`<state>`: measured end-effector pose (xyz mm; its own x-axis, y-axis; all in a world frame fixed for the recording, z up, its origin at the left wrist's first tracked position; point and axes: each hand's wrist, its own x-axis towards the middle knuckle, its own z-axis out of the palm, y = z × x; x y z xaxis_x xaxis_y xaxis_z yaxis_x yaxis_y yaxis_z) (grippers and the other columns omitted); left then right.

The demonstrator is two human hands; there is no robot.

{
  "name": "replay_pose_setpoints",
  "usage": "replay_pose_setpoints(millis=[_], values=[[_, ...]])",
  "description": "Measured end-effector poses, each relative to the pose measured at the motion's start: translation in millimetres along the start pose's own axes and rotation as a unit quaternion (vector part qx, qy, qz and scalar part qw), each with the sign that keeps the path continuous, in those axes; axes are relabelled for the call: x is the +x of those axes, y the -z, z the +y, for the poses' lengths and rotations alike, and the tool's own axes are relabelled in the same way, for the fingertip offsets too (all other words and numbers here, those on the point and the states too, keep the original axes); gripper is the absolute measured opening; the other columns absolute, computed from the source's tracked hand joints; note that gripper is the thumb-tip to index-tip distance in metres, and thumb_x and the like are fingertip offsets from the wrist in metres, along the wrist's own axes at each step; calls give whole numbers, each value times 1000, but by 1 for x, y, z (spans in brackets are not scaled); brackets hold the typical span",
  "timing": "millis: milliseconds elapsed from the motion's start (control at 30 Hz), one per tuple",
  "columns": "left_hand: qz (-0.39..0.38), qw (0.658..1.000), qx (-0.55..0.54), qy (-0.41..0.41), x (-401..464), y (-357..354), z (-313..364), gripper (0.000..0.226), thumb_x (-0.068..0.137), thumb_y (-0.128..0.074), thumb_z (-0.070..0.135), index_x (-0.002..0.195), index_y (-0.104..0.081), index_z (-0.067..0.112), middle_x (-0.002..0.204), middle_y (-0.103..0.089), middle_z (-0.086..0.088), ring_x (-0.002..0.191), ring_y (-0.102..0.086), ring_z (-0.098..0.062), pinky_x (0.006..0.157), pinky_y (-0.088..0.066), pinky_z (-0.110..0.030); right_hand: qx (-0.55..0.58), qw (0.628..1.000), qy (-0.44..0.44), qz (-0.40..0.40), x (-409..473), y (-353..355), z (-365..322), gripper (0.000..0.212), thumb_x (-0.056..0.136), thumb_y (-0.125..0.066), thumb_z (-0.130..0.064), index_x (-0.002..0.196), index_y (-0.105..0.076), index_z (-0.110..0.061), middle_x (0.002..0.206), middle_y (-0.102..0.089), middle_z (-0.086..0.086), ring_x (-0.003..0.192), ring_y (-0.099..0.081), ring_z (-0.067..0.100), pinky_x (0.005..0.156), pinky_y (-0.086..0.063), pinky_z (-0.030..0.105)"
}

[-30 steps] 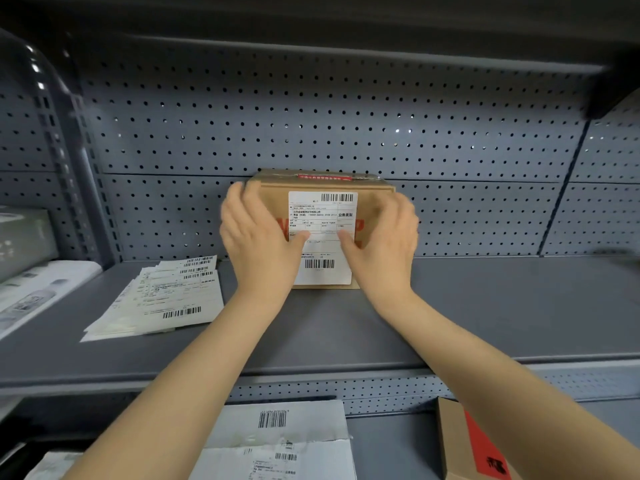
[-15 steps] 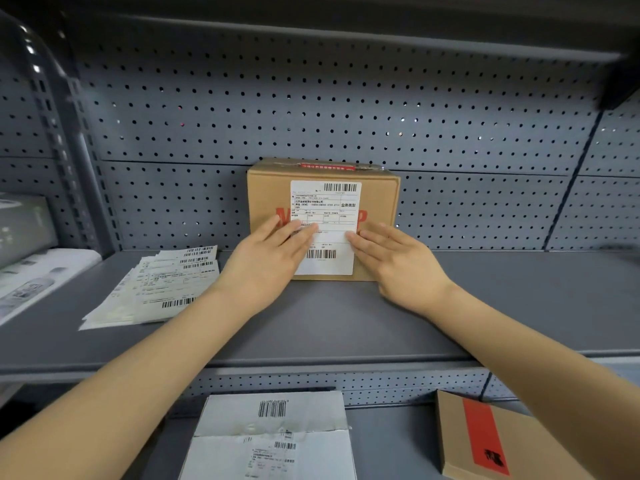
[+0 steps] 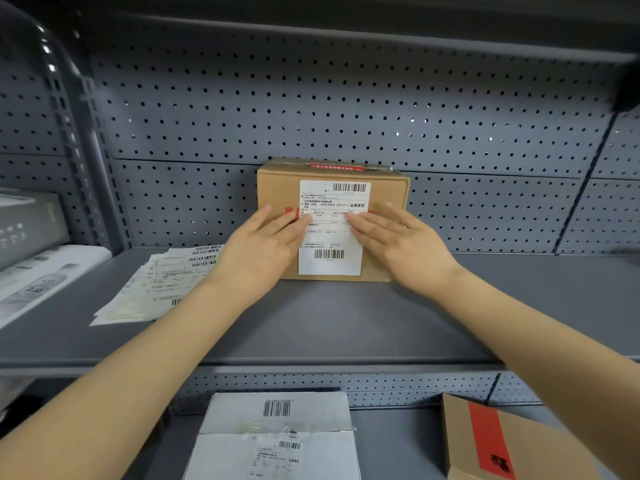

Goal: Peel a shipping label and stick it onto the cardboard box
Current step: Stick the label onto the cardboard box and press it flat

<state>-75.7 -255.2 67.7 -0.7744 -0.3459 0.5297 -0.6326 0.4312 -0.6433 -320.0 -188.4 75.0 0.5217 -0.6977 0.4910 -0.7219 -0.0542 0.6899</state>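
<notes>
A brown cardboard box [image 3: 277, 188] stands on the grey shelf [image 3: 346, 323] against the pegboard back. A white shipping label [image 3: 332, 237] with barcodes lies flat on the box's front face. My left hand [image 3: 263, 251] rests flat on the box, its fingertips on the label's left edge. My right hand [image 3: 401, 244] lies flat too, fingertips on the label's right edge. Both hands have straight fingers and hold nothing. The palms hide the lower corners of the box front.
A fanned stack of label sheets [image 3: 162, 282] lies left of the box. White packages [image 3: 41, 275] sit at the far left. On the lower shelf are a white labelled parcel [image 3: 277, 441] and a brown box with red tape [image 3: 502, 441].
A second ago both hands gripped the box sides with thumbs on the label. They dropped down and flattened, then slid slightly upward along the label's edges. The box stayed put.
</notes>
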Motion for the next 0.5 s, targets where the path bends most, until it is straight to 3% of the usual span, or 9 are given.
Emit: replay_pose_setpoints(millis=[67,133,233,333,500], values=[[8,1000,-10,6,-5,-3,-3,59,53,-79,-1,111,-71,6,124,-67,-8,108,-67,-23,97,-46,-46,5,1000,-2,4,-6,2,3,54,77,-33,-1,123,-62,-3,131,-61,10,114,-63,26,109,-21,38],[38,999,-16,11,-2,2,-2,63,54,-77,-1,117,-68,5,124,-67,-9,111,-65,-23,99,-45,-43,14,1000,-6,9,-2,5,1,56,75,-33,-3,124,-60,-2,132,-60,13,116,-61,29,110,-21,37],[30,999,-4,15,12,10,5,68,73,-66,10,138,-48,9,145,-49,-4,132,-47,-19,110,-33,-39,14,1000,-18,4,18,9,-3,61,75,-29,-5,129,-57,-4,138,-55,12,124,-55,27,110,-21,37],[1,999,28,42,21,13,8,66,81,-59,16,144,-38,13,153,-37,1,137,-40,-16,113,-27,-36,14,1000,-17,2,26,5,0,58,79,-29,-6,131,-55,-6,139,-54,9,127,-53,25,111,-29,39],[-4,997,11,74,12,8,3,65,74,-64,8,137,-49,11,145,-48,0,131,-48,-21,112,-30,-39,8,999,-32,25,5,6,15,55,72,-54,0,127,-59,-3,136,-57,10,120,-58,28,106,-36,46]])
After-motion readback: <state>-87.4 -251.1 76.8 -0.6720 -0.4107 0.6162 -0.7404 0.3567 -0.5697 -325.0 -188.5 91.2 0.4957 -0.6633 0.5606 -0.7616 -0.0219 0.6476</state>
